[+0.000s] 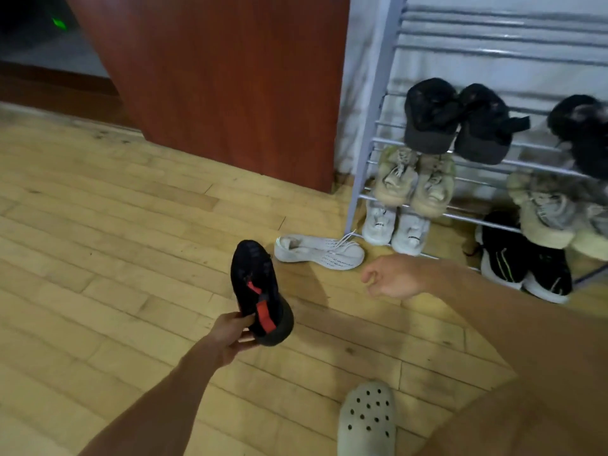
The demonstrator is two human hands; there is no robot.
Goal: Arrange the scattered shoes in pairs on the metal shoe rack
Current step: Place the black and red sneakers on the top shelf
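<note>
My left hand [232, 334] grips a black sneaker with a red heel tab [256, 287] by its heel, toe pointing away, above the wooden floor. A single white sneaker [319, 251] lies on its side on the floor just left of the metal shoe rack [371, 139]. My right hand [394, 278] hovers empty with loosely curled fingers just right of that white sneaker. The rack holds pairs: black shoes [457, 120] on a middle shelf, beige sneakers [414, 179] below them, white sneakers [396, 225] at the bottom left, and black-and-white sneakers [523, 261] at the bottom right.
A red-brown door [214, 77] stands open left of the rack. More dark shoes [582, 133] and beige-grey shoes [552, 209] fill the rack's right side. My foot in a pale perforated clog [367, 419] stands on the floor at the bottom. The top rack shelf shows bare bars.
</note>
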